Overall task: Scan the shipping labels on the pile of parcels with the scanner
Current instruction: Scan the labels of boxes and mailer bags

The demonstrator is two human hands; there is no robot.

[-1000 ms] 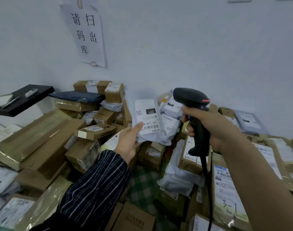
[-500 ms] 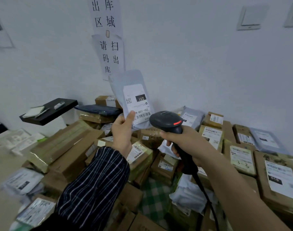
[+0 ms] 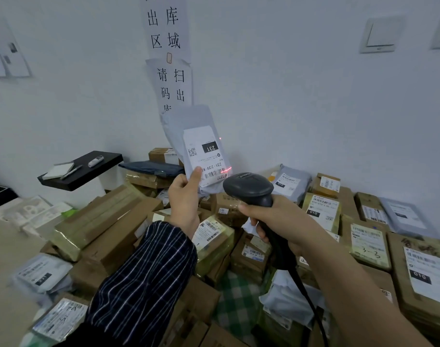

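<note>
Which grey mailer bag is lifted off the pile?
The grey mailer marked 231, held up by the left hand before the scanner; the others lie flat.

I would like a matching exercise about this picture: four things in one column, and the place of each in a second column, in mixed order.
Things:
1. grey plastic mailer bag with white label
2. black handheld barcode scanner
3. short white marker
4. dark blue flat parcel

Places:
A. on the black wall shelf
B. gripped by the right hand
C. on tape-wrapped brown boxes by the wall
D. held up by the left hand

Pairs: 1-D, 2-B, 3-A, 4-C
</note>
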